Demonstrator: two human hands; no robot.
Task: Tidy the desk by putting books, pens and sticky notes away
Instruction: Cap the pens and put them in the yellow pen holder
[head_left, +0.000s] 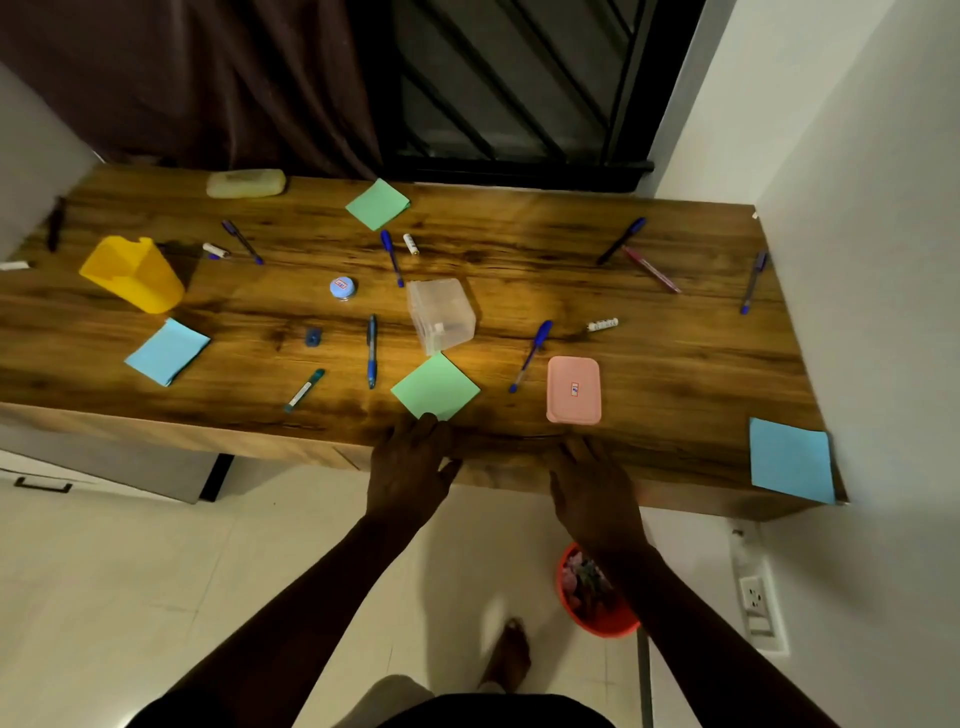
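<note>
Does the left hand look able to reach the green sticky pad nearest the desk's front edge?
Probably yes. The left hand lies open at the front edge of the desk, fingertips by the near corner of the green sticky pad, nothing between.

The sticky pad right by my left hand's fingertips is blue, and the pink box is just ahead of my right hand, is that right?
Not quite: the sticky pad by the fingertips of the left hand is green, not blue. A blue pad lies further left. The pink box is just ahead of the right hand, as the head view shows.
</note>
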